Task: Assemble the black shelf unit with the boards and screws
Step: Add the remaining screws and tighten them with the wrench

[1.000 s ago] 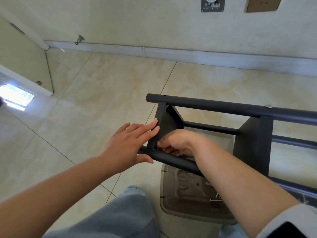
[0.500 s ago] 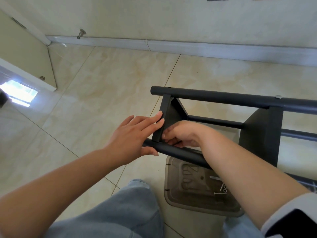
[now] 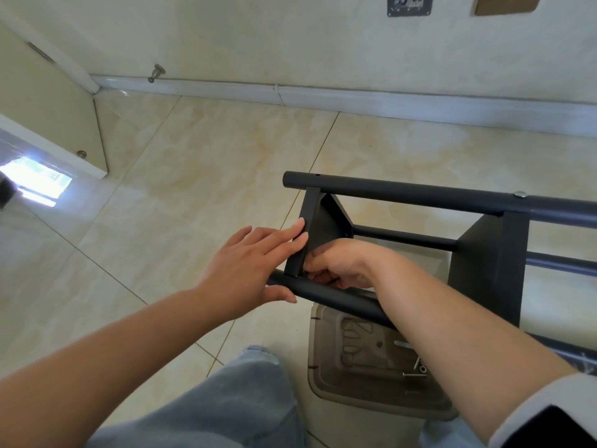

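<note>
Shelf unit (image 3: 452,202) lies on its side on the tile floor (image 3: 200,176), right half of view. Long axis runs L–R, slightly toward the lower right; open end points left.

Counts:
- tubes visible: 4. Far tube (image 3: 403,190), near tube (image 3: 336,297), 2 thinner ones between, partly hidden.
- boards: 2, both standing on edge across the tubes. End board (image 3: 303,231) at left end; second board (image 3: 491,270) further right, well apart from it.
- screws: 1 head seated in far tube (image 3: 520,194); approx. 3 loose in tray, small, exact no. unclear (image 3: 416,370).
- tray (image 3: 326,383): 1, beige, on floor under near tube.
- hands: 2.

Left hand (image 3: 248,270): fingers straight and together, tips pressed flat on outer face of end board; thumb lies against near tube.
Right hand (image 3: 339,266): fingers curled, at the inner corner where end board meets near tube. They pinch sth. small; can't tell what, hidden by hand.

Jeans knee (image 3: 232,399) at bottom edge. Wall w/ baseboard (image 3: 355,98) behind, door stop (image 3: 157,72) on it.
</note>
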